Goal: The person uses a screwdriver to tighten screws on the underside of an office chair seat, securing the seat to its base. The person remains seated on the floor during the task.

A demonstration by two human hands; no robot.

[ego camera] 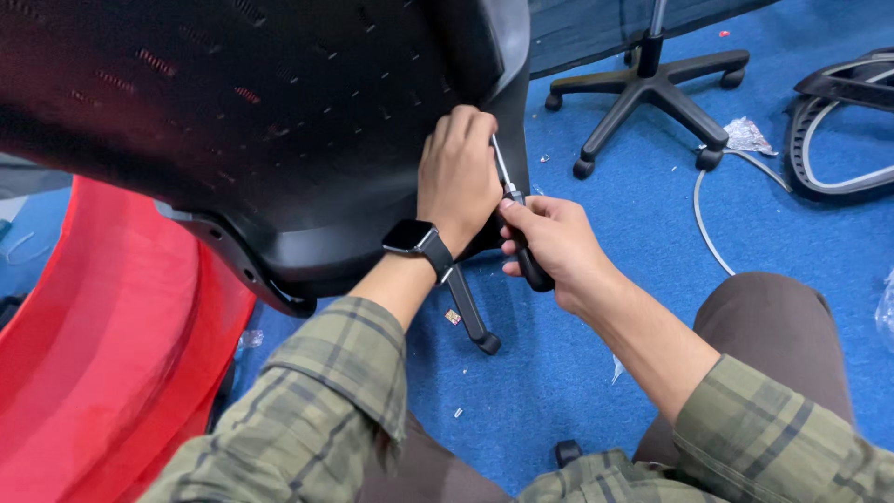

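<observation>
Plaid sleeves frame both hands. Right hand is closed around a black-handled screwdriver, its tip at the chair seat edge. Left hand is curled against that edge, steadying it. Risk: a slipping tip could jab the left fingers. Seat is black, perforated, tilted above blue carpet.

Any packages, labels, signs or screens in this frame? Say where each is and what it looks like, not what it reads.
Watch: on the left wrist, beside the black chair seat; rounded square screen, dark and blank, black band.
Foil wrapper: on the blue carpet near the chair base, upper right; crumpled, silver.
Clear plastic wrap: at the right edge; mostly cut off.
No signs or labels visible.
</observation>
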